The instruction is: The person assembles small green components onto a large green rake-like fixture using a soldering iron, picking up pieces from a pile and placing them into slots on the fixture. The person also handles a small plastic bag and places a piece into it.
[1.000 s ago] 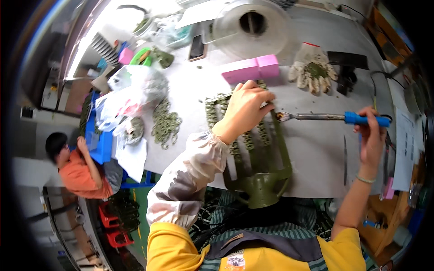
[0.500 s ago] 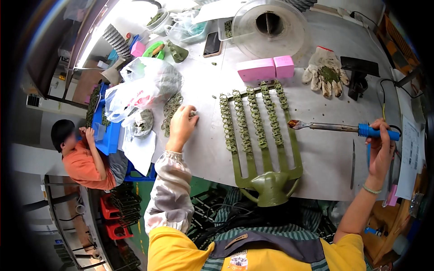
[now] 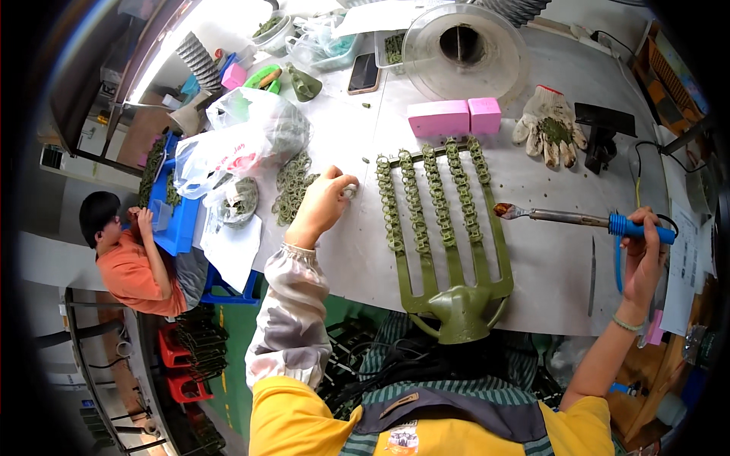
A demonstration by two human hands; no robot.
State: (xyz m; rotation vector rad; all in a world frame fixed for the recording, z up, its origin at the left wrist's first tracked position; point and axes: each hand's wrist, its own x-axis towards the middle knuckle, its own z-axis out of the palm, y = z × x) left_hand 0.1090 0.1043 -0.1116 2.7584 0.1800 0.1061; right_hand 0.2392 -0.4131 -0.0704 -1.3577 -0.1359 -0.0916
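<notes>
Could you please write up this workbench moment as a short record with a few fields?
Left hand: left hand pinching a small pale ring between its fingertips, beside a pile of green rings
Right hand: right hand gripping a blue-handled soldering iron, tip raised beside the fork
Centre: green forked holder, its prongs lined with green rings
Behind: two pink blocks, a work glove, a clear spool
Left edge: a person in orange at a blue bin
</notes>
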